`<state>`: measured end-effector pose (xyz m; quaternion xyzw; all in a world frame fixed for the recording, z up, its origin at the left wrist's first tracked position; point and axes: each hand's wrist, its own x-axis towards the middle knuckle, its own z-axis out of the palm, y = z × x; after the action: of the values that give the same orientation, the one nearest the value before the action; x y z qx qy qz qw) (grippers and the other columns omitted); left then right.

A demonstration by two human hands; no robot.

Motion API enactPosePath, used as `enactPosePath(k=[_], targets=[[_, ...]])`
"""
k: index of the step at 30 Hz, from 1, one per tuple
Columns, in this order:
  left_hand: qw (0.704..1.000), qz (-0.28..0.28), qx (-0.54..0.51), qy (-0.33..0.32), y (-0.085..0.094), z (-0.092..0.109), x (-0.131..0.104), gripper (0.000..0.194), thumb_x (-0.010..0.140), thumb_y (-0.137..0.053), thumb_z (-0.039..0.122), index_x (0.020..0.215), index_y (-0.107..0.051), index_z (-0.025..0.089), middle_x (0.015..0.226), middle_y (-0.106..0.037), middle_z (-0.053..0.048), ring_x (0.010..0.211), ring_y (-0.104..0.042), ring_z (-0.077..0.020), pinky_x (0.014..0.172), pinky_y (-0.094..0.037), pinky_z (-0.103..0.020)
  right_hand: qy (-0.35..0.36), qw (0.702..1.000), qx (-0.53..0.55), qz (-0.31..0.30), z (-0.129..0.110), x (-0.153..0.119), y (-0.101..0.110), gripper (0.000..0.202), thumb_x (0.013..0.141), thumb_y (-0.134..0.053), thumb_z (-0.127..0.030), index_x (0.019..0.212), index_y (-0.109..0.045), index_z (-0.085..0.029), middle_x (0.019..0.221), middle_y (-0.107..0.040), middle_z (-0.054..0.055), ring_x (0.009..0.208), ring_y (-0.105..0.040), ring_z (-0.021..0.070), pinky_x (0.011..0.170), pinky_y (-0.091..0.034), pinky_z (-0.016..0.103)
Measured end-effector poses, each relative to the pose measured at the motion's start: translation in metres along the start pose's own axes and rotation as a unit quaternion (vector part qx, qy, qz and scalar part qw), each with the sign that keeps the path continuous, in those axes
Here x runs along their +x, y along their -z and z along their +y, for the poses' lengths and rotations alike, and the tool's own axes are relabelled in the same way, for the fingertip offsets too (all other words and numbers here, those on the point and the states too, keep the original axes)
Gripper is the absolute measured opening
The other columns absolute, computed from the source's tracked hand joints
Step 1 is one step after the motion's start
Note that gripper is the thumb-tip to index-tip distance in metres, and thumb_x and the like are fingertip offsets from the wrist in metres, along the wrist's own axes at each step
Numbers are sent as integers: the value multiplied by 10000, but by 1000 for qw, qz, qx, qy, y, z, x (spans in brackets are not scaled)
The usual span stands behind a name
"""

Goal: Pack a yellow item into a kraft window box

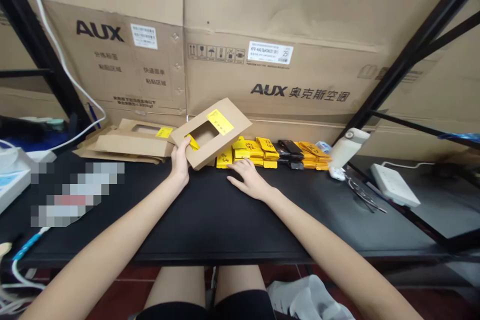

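Head view: the left hand (180,162) grips a window box (210,132) by its edge, tilted; the right hand (247,179) lies open, empty, touching the yellow packets (247,151) — best to steady the box before filling.

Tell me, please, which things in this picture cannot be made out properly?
Head view:
- Pixelated patch on the black table: blurred out, contents unreadable.
- Handwriting on the yellow packets: too small.
- Inside of the kraft window box, held by the left hand: dark through the window.
- Right hand fingertips: touching a packet or not, unclear.
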<state>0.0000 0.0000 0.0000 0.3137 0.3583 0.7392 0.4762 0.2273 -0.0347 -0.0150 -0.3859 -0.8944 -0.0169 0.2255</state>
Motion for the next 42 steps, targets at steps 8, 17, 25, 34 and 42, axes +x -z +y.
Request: enactPosePath(k=[8,17,25,34,42], targets=[[1000,2,-5,3,-3,1,-4,464,704,-706,398,1106,-620,182,1145,-678,-64,1033,-650,-219,842,-537,-282,-7,998,31,52,3,0,2,318,888,-564,-408,1058,-660,-157,861,-638,73,888,-525,193,924,-395,387],[999,-20,20,-21,-4,-1,-7,416,709,-707,376,1068,-636,178,1147,-681,-70,1054,-642,-233,892,-518,-312,-7,997,58,49,1,-1,7,302,877,-566,-440,927,-720,-185,1154,-604,126,1062,-577,234,951,-449,407],[999,-14,35,-27,-5,1,-9,376,701,-705,360,1024,-641,179,1110,-690,-70,1036,-644,-240,889,-514,-326,-52,985,160,45,4,-1,12,299,839,-603,-476,816,-649,-181,850,-691,52,829,-648,184,795,-483,318],[998,-24,46,-29,-4,-2,-9,402,683,-720,378,1023,-644,177,1108,-687,-68,1037,-639,-237,894,-504,-325,-38,993,113,7,0,-3,13,280,772,-667,-412,906,-599,-176,983,-611,83,933,-590,205,855,-478,348],[998,-16,52,-25,-4,-1,-7,407,679,-720,382,1017,-631,174,1077,-690,-69,1000,-649,-234,877,-511,-330,-65,969,235,41,7,-3,29,259,717,-585,-204,969,-639,-178,1110,-656,85,1061,-613,221,946,-474,394]])
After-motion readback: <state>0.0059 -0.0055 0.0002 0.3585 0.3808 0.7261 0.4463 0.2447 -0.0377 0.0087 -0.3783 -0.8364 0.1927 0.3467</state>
